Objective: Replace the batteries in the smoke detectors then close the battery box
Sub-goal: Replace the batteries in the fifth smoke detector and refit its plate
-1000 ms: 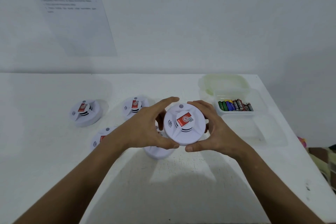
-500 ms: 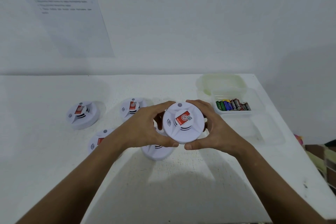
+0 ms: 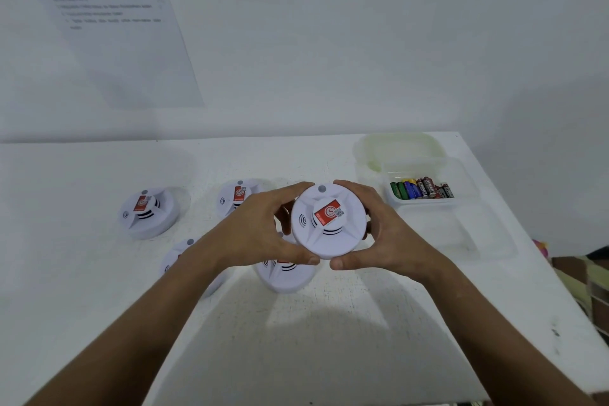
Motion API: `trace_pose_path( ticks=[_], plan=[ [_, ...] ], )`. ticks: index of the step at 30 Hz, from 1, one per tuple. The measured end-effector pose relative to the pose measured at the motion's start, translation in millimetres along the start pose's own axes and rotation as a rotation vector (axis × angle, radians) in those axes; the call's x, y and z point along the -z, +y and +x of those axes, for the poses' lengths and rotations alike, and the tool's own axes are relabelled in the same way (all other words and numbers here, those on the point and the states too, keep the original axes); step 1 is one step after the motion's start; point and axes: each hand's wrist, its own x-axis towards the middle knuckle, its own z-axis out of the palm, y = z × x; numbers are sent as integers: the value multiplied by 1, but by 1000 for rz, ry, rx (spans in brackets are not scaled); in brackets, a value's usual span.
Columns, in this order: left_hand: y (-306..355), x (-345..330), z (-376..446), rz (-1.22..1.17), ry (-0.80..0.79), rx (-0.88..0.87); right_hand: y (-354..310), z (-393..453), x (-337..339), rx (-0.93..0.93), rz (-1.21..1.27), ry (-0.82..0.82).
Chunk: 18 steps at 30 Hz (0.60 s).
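A round white smoke detector with a red label is held above the table, face towards me. My left hand grips its left rim and my right hand grips its right rim, thumbs at the near edge. Under my hands another detector lies on the table, partly hidden. More detectors rest at the left, behind my left hand, and under my left wrist. The clear battery box stands open at the right with several batteries in it.
A pale translucent lid lies behind the battery box. Another clear container sits in front of the box. The white table ends at the right, close to the box. A printed sheet hangs on the wall.
Both hands keep hold of the detector. Its red label has turned slightly anticlockwise between my hands. The view has shifted a little.
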Motion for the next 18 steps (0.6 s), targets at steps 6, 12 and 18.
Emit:
trace_pose_path(
  ticks=[6,12,18],
  plan=[
    [-3,-2,2,-2,-2,22,3,-1,1,-10,-14,20],
    [-6,-2,4,5,7,17,4,2,3,-28,-19,17],
    [-10,-3,6,5,2,23,7,2,2,-15,-24,46]
  ],
)
